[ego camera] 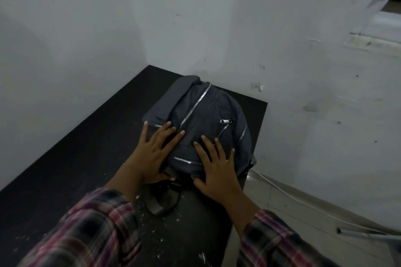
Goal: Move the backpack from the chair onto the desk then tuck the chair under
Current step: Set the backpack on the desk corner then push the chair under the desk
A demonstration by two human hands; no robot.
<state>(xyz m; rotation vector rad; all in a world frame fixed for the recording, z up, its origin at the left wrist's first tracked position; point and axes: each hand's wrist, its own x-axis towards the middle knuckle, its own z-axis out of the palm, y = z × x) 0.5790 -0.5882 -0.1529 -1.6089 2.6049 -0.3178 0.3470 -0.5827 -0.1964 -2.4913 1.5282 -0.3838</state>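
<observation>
A dark grey backpack (199,115) with silver zips lies flat on the black desk (86,158), near the desk's far right corner by the wall. Its carry handle and straps (161,201) trail toward me on the desk. My left hand (153,156) rests flat on the backpack's near left side, fingers spread. My right hand (214,171) lies flat on its near right side, fingers spread too. Neither hand grips anything. The chair is out of sight.
White walls meet in a corner just behind the desk. Pale specks of debris (156,232) dot the desk's near part. On the tiled floor to the right run a white cable (282,191) and a grey pipe (364,233).
</observation>
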